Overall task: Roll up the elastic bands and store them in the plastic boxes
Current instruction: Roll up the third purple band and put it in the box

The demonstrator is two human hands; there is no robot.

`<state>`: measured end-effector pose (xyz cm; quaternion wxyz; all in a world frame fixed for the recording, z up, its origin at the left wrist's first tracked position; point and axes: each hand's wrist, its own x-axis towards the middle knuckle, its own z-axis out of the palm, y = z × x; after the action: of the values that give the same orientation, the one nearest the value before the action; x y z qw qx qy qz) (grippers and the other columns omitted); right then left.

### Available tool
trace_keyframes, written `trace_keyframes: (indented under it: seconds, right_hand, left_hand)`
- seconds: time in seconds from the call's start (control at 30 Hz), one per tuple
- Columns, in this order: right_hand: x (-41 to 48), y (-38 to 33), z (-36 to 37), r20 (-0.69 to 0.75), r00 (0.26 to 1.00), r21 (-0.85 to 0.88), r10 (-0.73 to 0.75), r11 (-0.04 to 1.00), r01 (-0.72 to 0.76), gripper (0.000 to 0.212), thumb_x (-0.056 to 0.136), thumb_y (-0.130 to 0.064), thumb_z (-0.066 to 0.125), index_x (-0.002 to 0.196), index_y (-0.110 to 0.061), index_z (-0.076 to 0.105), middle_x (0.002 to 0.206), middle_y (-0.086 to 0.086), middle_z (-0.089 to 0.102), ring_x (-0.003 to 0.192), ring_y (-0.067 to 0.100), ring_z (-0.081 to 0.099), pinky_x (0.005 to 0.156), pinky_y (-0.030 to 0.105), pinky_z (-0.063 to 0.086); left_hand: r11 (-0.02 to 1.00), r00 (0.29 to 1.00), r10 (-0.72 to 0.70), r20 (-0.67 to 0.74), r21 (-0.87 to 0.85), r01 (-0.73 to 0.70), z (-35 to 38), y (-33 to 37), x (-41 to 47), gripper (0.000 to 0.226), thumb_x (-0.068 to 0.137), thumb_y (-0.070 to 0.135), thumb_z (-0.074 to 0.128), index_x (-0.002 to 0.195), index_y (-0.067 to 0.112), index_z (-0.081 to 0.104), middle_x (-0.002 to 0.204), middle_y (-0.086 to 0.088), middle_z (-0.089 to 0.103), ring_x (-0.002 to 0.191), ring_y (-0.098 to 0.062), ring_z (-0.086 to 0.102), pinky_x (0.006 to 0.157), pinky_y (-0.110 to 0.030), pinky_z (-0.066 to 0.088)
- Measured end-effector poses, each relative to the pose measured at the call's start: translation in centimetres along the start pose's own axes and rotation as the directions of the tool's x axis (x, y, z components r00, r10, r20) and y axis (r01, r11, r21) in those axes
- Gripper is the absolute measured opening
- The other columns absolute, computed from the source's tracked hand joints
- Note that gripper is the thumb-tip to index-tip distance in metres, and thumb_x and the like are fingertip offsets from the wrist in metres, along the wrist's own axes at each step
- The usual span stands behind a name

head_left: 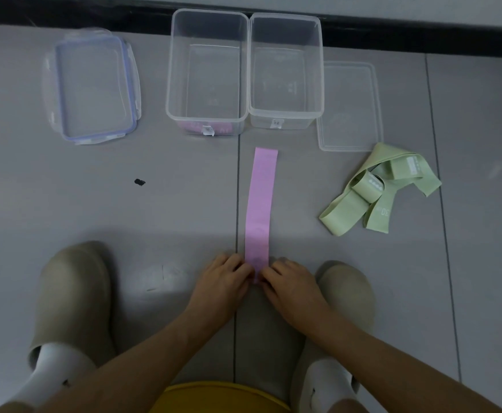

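Note:
A pink elastic band [261, 201] lies flat and straight on the grey floor, running from my hands toward the boxes. My left hand [224, 281] and my right hand [290, 286] pinch its near end from either side, fingers curled over it. Two clear plastic boxes stand open side by side at the back: the left box [172, 84] shows something pink low at its near end, the right box [318, 84] looks empty. A loose heap of green elastic bands [380, 189] lies to the right.
A blue-rimmed lid [93, 87] lies at the back left and a clear lid [351, 105] right of the boxes. My two beige shoes [74, 293] flank my hands. A dark skirting strip [422, 37] runs behind the boxes. A small black mark [139, 182] is on the floor.

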<state>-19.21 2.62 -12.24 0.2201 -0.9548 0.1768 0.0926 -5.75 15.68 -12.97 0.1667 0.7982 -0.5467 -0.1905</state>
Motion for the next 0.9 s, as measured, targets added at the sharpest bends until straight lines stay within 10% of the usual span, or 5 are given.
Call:
trace_keyframes:
  seconds: [0.67,0.9]
  right_hand:
    - [0.8,-0.1,0.0,0.025,0.99,0.203,0.137,0.969,-0.139,0.015,0.096,-0.039,0.053,0.097,-0.026,0.059,0.095,-0.005,0.064,0.084,0.013,0.056,0.075,0.032,0.051]
    - [0.9,-0.1,0.0,0.042,0.998,0.015,0.049,0.999,-0.05,0.013,0.093,-0.035,0.062,0.097,-0.023,0.064,0.089,-0.001,0.065,0.076,0.018,0.06,0.062,0.029,0.049]
  left_hand:
    - [0.999,0.999,-0.041,0.009,0.03,0.04,-0.5,0.5,0.3,0.011,0.082,0.028,0.069,0.084,0.025,0.059,0.079,0.003,0.061,0.073,-0.021,0.054,0.064,-0.031,0.043]
    - [0.994,0.995,-0.104,0.001,0.023,0.104,-0.3,0.8,0.6,0.01,0.081,0.025,0.069,0.082,0.024,0.06,0.082,0.002,0.059,0.073,-0.02,0.053,0.064,-0.029,0.041]
